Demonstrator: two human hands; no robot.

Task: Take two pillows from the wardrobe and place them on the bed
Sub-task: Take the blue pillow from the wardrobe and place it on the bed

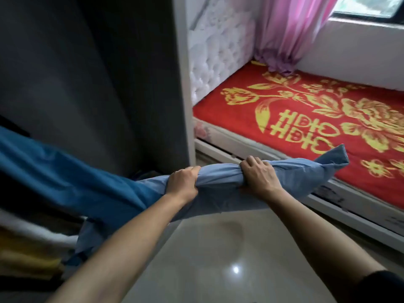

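Right now both hands are clamped on a pale blue pillow (220, 182), held out in the air over the glossy floor (218, 248). The left hand (183, 183) bunches the fabric near the pillow's middle, fingers curled over the top edge. The right hand (259, 177) grips just beside it, squeezing the cloth into tight folds. Both forearms reach forward from the bottom of the view, and a dark sleeve (380, 285) shows at the right elbow.

The pillow hangs lengthwise between wardrobe and bed. Its right corner (334, 159) sticks up and overlaps the near edge of the bed (262, 119) in the view, though it does not look to be resting there. Its left end runs down toward a darker blue cloth (65, 178) that spills from the wardrobe (98, 73) at the left; whether the two touch is hard to tell, since that side is blurred. Below the cloth lie stacked white and yellow textiles (30, 252).

A red cover with gold flowers is spread over the bed. A white tufted headboard (216, 51) stands at its far end, and a pink curtain (286, 29) hangs in the corner beside a window (369, 7).
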